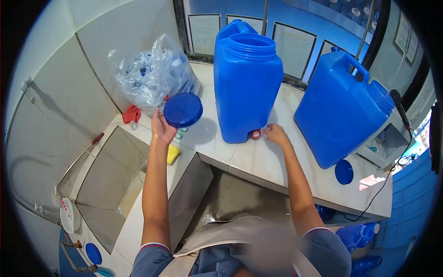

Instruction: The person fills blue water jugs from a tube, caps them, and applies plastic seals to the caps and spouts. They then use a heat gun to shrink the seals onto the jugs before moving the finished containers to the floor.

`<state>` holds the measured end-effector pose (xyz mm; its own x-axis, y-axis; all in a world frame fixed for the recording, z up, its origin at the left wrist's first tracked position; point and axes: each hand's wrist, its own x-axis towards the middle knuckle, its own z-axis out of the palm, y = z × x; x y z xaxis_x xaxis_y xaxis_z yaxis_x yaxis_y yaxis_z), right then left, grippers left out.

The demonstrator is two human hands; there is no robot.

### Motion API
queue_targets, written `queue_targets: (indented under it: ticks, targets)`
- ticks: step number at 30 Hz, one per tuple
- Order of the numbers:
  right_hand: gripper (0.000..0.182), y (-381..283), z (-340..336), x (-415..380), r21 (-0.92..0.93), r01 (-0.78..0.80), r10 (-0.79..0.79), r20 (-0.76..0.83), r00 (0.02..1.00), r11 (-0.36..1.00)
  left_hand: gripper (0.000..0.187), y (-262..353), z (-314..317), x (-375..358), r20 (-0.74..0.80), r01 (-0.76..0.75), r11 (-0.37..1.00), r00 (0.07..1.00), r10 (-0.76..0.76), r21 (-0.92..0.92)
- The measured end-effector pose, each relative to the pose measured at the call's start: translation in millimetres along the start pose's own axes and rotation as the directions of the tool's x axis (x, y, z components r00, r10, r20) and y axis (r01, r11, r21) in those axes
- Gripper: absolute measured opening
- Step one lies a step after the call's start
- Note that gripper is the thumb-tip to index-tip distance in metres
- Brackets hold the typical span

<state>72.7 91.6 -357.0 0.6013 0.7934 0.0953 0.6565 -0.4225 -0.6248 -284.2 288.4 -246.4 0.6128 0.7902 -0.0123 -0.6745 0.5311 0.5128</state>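
My left hand (162, 128) holds a round dark blue lid (183, 110) by its left edge, above the counter. In front of me an uncapped blue jug (247, 87) stands upright, its wide mouth facing up. Near the jug's base is a small red cap or spigot (255, 134). My right hand (275, 134) is beside it with the fingers bent together; whether they touch the red part or hold something small is hidden.
A second uncapped blue jug (339, 106) stands at the right, with a blue lid (344, 172) beside it. A clear plastic bag (157, 76), red cloth (132, 114) and yellow sponge (173, 154) lie left. A tiled sink (110, 180) is lower left.
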Motion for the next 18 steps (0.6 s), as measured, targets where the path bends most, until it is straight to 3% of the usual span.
queue_targets:
  ticks: [2, 4, 6, 8, 9, 10, 12, 13, 14, 15, 16, 18]
  targets:
    - [0.03, -3.6, -34.6, 26.8, 0.127, 0.052, -0.043, -0.071, 0.997, 0.991, 0.039, 8.2, 45.7, 12.3, -0.023, -0.12, 0.992, 0.992, 0.12, 0.035]
    - [0.032, -66.2, -98.7, 22.2, 0.137, 0.057, -0.021, -0.252, 0.968, 0.989, 0.038, 15.7, 84.9, 37.8, 0.101, -0.19, 0.977, 0.978, 0.181, 0.093]
    - [0.034, -113.3, -141.0, 26.0, 0.302, 0.313, -0.137, -0.488, 0.862, 0.9, 0.036, 12.3, 148.6, 48.7, 0.145, -0.229, 0.971, 0.965, 0.218, 0.063]
    - [0.034, -146.6, -164.2, 46.9, 0.375, 0.603, -0.233, -0.68, 0.695, 0.704, 0.034, 0.9, 200.8, 63.7, 0.208, -0.238, 0.956, 0.957, 0.201, 0.172]
    - [0.037, -165.6, -177.7, 54.3, 0.383, 0.679, -0.3, -0.685, 0.663, 0.627, 0.034, -6.8, 220.1, 72.2, 0.214, -0.24, 0.955, 0.956, 0.202, 0.173]
    - [0.04, -184.7, -189.5, 60.3, 0.389, 0.745, -0.362, -0.692, 0.624, 0.541, 0.036, -15.1, 237.3, 80.3, 0.194, -0.268, 0.855, 0.96, 0.2, 0.444]
    - [0.031, -219.4, -199.8, 72.7, 0.302, 0.878, -0.5, -0.732, 0.463, 0.372, 0.043, -38.4, 263.8, 82.5, 0.162, -0.273, 0.511, 0.954, 0.252, 0.815]
    - [0.031, -219.0, -196.1, 83.3, 0.3, 0.879, -0.499, -0.733, 0.461, 0.371, 0.045, -48.3, 270.1, 82.8, 0.147, -0.254, 0.429, 0.953, 0.266, 0.867]
    - [0.033, -217.7, -190.9, 92.3, 0.192, 0.882, -0.676, -0.578, 0.456, 0.43, 0.049, -53.6, 275.5, 83.2, 0.135, -0.231, 0.344, 0.95, 0.282, 0.91]
    - [0.035, -220.2, -189.4, 94.3, 0.072, 0.884, -0.807, -0.381, 0.452, 0.461, 0.044, -57.1, 274.2, 89.8, 0.247, -0.351, 0.199, 0.877, 0.413, 0.915]
    - [0.035, -219.8, -187.8, 94.5, 0.072, 0.884, -0.807, -0.38, 0.452, 0.461, 0.044, -56.3, 268.2, 94.3, 0.246, -0.351, 0.2, 0.877, 0.414, 0.915]
    - [0.037, -219.4, -188.2, 92.5, 0.202, 0.778, -0.702, -0.341, 0.625, 0.595, 0.039, -52.8, 255.5, 99.4, 0.377, -0.435, 0.27, 0.894, 0.241, 0.859]
